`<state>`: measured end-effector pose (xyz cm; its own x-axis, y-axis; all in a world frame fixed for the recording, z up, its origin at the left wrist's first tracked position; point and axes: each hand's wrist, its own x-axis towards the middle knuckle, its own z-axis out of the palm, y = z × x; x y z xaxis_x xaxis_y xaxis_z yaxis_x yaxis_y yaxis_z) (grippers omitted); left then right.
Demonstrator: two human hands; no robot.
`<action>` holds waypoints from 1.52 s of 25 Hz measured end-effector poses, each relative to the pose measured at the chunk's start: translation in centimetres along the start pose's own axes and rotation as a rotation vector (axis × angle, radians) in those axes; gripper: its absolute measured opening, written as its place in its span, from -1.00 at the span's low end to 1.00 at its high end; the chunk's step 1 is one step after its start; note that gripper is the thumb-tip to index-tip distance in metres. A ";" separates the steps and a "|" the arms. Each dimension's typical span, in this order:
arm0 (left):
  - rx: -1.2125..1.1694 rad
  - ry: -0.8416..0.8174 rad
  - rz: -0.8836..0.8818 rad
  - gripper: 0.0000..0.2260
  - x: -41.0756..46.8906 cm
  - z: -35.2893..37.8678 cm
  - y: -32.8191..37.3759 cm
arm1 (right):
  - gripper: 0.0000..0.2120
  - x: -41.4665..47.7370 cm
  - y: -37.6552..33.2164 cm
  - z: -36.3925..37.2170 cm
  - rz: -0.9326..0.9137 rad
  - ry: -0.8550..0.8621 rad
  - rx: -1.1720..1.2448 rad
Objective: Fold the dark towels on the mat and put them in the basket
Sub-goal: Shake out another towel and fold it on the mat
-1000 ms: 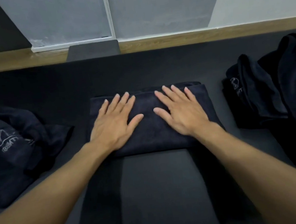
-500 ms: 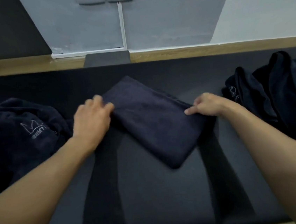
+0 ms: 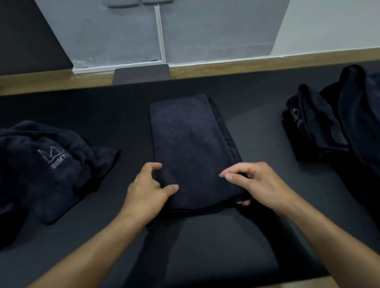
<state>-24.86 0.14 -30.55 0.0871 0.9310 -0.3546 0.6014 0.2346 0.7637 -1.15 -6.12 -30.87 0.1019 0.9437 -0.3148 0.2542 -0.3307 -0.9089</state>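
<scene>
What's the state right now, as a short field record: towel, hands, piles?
folded towel: centre of mat, long side pointing away
left hand: grips towel's near left edge
right hand: pinches near right corner
left pile: crumpled, logo showing
right pile: bunched dark towels
basket: not identifiable

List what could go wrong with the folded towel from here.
1. The left hand and right hand grip only the near end of the towel. If it is lifted like this, the far end may droop and unfold.
2. Its layers sit staggered along the right edge, so they may slide further apart.
3. No basket is in view, and turning to find it could loosen the fold.
</scene>
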 end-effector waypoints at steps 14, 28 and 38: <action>-0.477 -0.065 0.281 -0.73 -1.7 -0.9 0.5 | -0.96 -1.0 1.2 -1.3 -0.077 0.156 0.117; -0.154 -0.125 0.015 -0.84 1.3 -0.4 -0.7 | -0.58 0.8 0.6 -0.9 0.153 0.266 -0.305; 0.770 0.148 1.382 -0.80 -2.8 1.6 -0.2 | -0.49 1.4 0.1 -0.3 0.153 0.332 -0.542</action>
<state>-23.99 -2.98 -30.56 0.8368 0.3263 0.4396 0.3729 -0.9276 -0.0212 -0.67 -4.81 -31.32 0.4452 0.8600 -0.2494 0.6535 -0.5025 -0.5661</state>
